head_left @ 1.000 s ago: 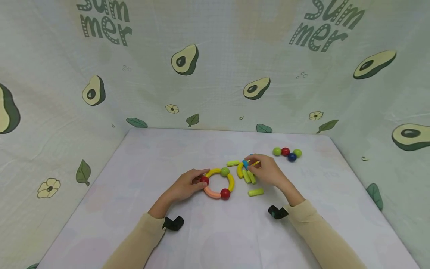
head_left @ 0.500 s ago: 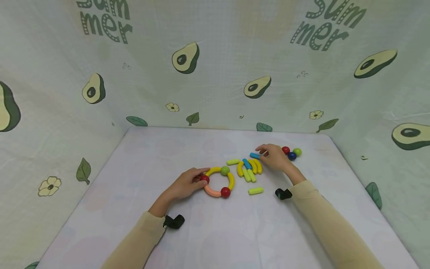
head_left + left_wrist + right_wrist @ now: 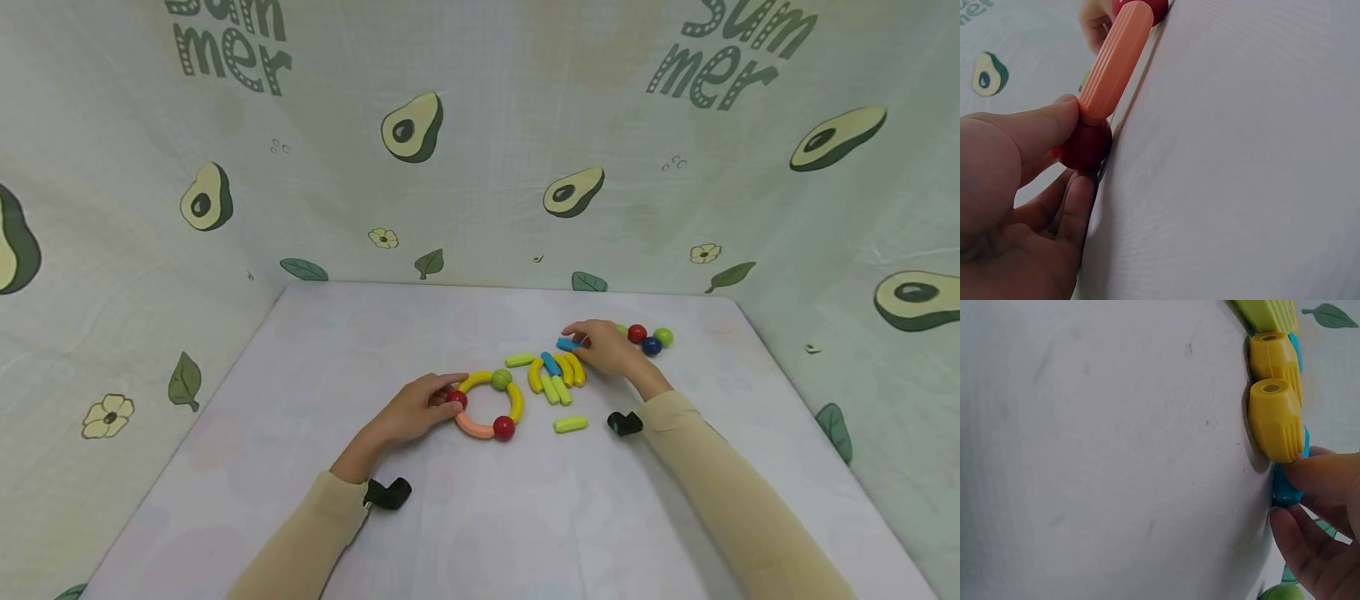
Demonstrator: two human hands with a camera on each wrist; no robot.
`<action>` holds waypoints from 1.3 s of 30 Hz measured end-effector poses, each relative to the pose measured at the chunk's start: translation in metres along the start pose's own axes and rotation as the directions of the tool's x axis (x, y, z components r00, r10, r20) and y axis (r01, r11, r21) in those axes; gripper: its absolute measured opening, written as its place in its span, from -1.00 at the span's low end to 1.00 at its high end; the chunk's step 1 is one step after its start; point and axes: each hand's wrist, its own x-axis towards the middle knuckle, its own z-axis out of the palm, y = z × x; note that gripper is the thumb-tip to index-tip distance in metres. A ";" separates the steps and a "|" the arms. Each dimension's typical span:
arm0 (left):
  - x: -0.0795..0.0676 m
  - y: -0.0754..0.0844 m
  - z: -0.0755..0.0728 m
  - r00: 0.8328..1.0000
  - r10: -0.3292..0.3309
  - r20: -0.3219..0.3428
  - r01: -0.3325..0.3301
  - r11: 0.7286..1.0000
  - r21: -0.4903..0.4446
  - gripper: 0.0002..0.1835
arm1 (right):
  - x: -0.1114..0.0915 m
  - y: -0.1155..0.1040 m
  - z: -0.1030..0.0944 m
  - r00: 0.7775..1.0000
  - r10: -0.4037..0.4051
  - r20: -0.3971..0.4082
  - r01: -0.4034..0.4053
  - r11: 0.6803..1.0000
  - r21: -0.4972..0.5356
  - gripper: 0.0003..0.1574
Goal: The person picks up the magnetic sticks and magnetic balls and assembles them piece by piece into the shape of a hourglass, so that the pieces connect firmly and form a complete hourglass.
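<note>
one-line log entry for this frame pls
left hand: pinches red ball of toy ring | right hand: grip on blue stick beside yellow sticks | loose balls: behind right hand

A matt, pale lilac cloth table cover (image 3: 480,517) shows a fine woven grain and faint specks in the wrist views. Behind it hangs a thin, slightly creased pale green fabric backdrop printed with avocados (image 3: 480,167). The salmon-orange curved plastic rod (image 3: 1116,59) is matt with fine lengthwise ribs. The dark red ball (image 3: 1085,147) beside it is smooth with a soft sheen. The two yellow ribbed plastic rods (image 3: 1275,394) look satin and moulded, each with a small round socket in its flat end. The far-right small balls in red, blue and green (image 3: 647,339) look glossy. Both sleeves (image 3: 720,492) are soft, matt beige cloth.
</note>
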 end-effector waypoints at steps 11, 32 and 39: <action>0.001 -0.001 0.000 1.000 -0.021 -0.012 0.021 1.000 -0.015 -0.41 | -0.010 -0.030 -0.007 0.996 -0.013 -0.087 0.022 0.995 0.095 -0.52; 0.002 -0.002 0.000 1.000 -0.017 -0.012 0.017 1.000 -0.013 -0.41 | -0.021 -0.090 0.027 0.990 -0.050 -0.134 0.096 0.928 0.361 -0.59; 0.001 -0.002 0.001 0.999 -0.041 -0.018 0.040 0.999 -0.016 -0.41 | -0.021 -0.097 0.038 0.982 -0.079 -0.173 0.141 0.914 0.381 -0.59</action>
